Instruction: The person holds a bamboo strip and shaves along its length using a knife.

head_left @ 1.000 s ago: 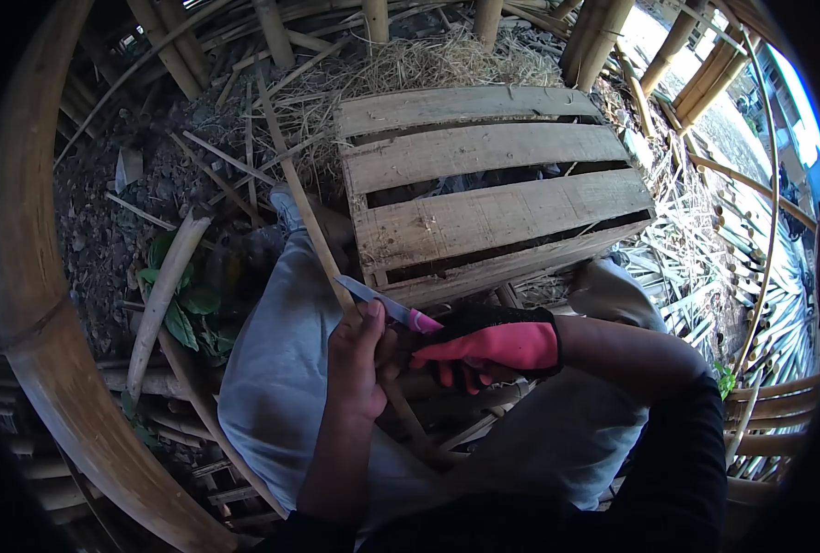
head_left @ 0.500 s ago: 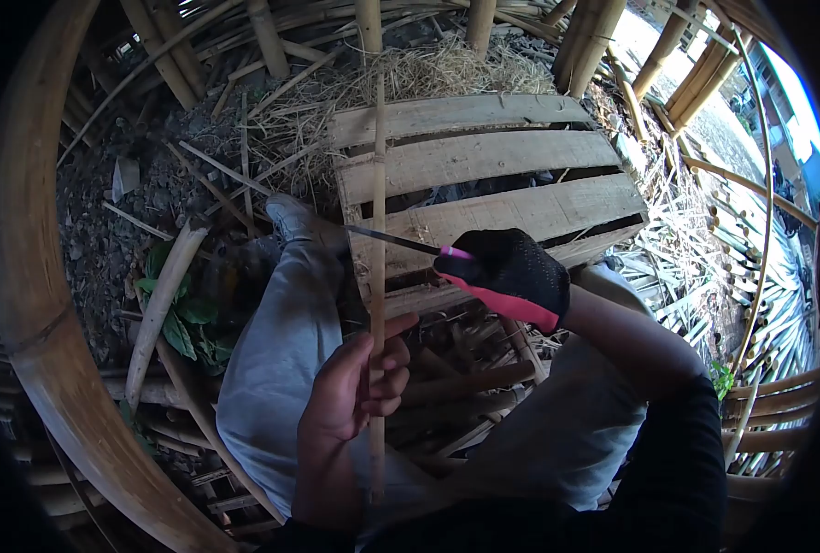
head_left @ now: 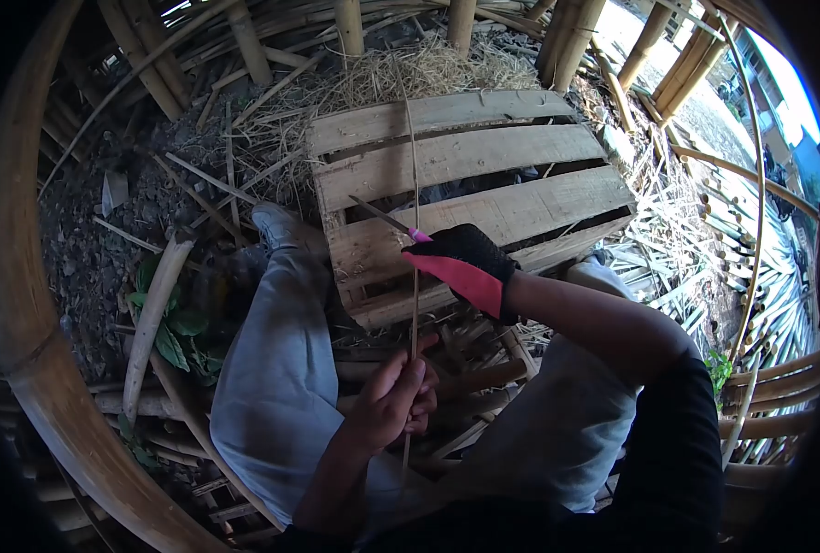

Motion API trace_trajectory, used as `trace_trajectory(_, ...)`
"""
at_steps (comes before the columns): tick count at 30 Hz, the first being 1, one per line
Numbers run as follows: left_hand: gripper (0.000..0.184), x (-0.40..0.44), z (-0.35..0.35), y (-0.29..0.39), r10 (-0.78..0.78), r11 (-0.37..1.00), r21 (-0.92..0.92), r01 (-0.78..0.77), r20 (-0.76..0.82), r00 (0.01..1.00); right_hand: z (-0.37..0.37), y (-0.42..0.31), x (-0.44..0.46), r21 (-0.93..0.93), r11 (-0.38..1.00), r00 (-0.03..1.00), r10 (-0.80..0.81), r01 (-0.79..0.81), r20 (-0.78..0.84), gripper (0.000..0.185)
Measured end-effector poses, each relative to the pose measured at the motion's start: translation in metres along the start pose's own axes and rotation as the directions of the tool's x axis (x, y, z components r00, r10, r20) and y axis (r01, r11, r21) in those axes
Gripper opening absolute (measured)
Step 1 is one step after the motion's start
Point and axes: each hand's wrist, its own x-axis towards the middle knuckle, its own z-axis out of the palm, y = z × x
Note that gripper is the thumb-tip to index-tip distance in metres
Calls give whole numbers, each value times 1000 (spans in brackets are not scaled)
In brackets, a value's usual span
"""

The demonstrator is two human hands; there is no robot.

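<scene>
My bare left hand (head_left: 398, 398) is closed round a long thin bamboo strip (head_left: 415, 304), which stands nearly upright in the view, its narrow edge towards me. Above it, my right hand (head_left: 465, 267), in a black and pink glove, grips a knife (head_left: 382, 215) by its pink handle. The blade points up and left and crosses the strip's line; whether it touches the strip I cannot tell. Behind both lies a slatted wooden crate (head_left: 484, 217).
A thick curved bamboo pole (head_left: 37, 313) runs down the left side. Dry straw (head_left: 428, 69) lies behind the crate, and a pile of cut bamboo (head_left: 742, 276) is at the right. A short pole (head_left: 157, 318) leans beside green leaves (head_left: 184, 323). My legs flank the hands.
The knife has moved from near my left hand up along the strip. The strip has swung from leaning left to nearly upright and turned edge-on. My left hand has shifted right.
</scene>
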Motion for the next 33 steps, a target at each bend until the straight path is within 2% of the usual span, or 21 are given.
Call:
trace_trajectory(1,48,0,0,0,10,999,-54,-9,11,1000,8,11,-1,-252,929,933,-319,273,-167,33)
trace_trajectory(2,50,0,1,-1,19,994,-108,-16,22,1000,-4,-2,1,-252,929,933,-317,270,-169,33)
trace_trajectory(3,50,-1,2,-1,17,994,-108,-14,22,1000,-27,-27,5,90,990,993,116,-112,-36,33)
trace_trajectory(4,47,-2,4,-3,21,989,-146,-9,78,997,-39,-40,8,340,786,856,466,-516,224,36)
trace_trajectory(6,44,-6,4,-9,30,982,-189,-4,134,990,-35,-26,9,389,776,865,480,-497,147,37)
trace_trajectory(8,36,-11,0,-18,-39,939,-319,129,274,961,-36,-18,8,433,768,867,492,-473,74,39)
trace_trajectory(10,35,-14,-3,-21,-40,899,-398,183,342,939,-38,-14,10,614,471,695,695,-634,185,39)
trace_trajectory(11,35,-16,-5,-22,-40,853,-462,244,408,912,-46,-25,12,564,563,742,656,-604,140,38)
trace_trajectory(12,35,-19,-5,-17,-38,851,-466,242,405,914,-41,-10,10,564,562,743,654,-605,145,38)
trace_trajectory(13,35,-25,-3,-7,-76,881,-418,221,335,939,-32,18,8,213,923,936,342,-320,-80,31)
trace_trajectory(14,36,-29,-3,-1,-110,908,-367,204,262,959,-35,17,12,-229,972,988,-83,51,-133,34)
trace_trajectory(15,33,-33,-5,0,-137,897,-394,201,184,973,-39,14,13,-228,972,988,-85,54,-129,34)
trace_trajectory(17,31,-33,-19,0,-130,895,-407,185,158,979,-55,-1,14,-64,977,977,196,-202,-82,32)
trace_trajectory(20,25,-33,-22,8,-142,878,-445,178,113,983,-54,-23,0,-246,960,991,135,-136,-21,30)
trace_trajectory(21,25,-33,-16,11,-94,923,-370,109,57,994,-67,-54,2,-189,964,972,211,-188,106,32)
trace_trajectory(22,26,-33,-12,12,-43,957,-288,43,8,999,-68,-70,3,-187,965,972,209,-186,110,32)
trace_trajectory(24,27,-31,-13,7,-47,935,-351,47,8,999,-64,-88,-1,-146,929,850,371,-341,374,36)
trace_trajectory(25,28,-30,-15,4,-50,910,-411,50,10,999,-59,-91,-7,-146,928,848,373,-343,377,36)
trace_trajectory(28,31,-27,-21,-1,-38,889,-457,39,12,999,-38,-92,-30,-123,974,916,221,-190,335,39)
trace_trajectory(30,28,-25,-22,-3,1,862,-508,4,10,1000,-26,-90,-43,-254,967,968,54,10,244,44)
trace_trajectory(33,26,-22,-24,-3,27,863,-504,-21,4,1000,-25,-89,-42,-401,914,948,66,68,313,43)
